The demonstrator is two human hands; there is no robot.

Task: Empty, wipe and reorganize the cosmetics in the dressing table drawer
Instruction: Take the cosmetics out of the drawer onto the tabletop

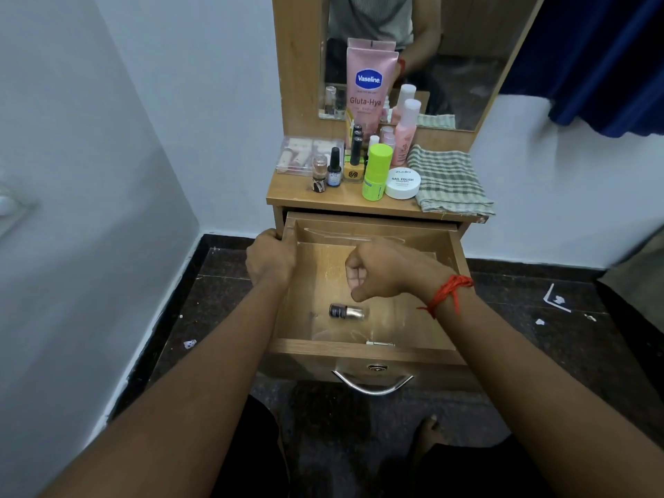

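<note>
Both arms reach forward, the left hand [270, 260] gripping with curled fingers, the right hand [381, 269] loosely fisted.

The drawer [363, 348] under the right grip [381, 273] is light brown wood, with a silver handle [373, 384] on its front. Just below that grip lies a nail polish bottle [347, 312], bronze with a dark cap. A red thread [447, 291] circles its wrist. Beyond the grips, on the brown worktop [323, 201]: a pink tube [368, 91] with a blue badge, a lime green stick [375, 172], a white tub [402, 183], and a green-and-white checked cloth [449, 181].
</note>
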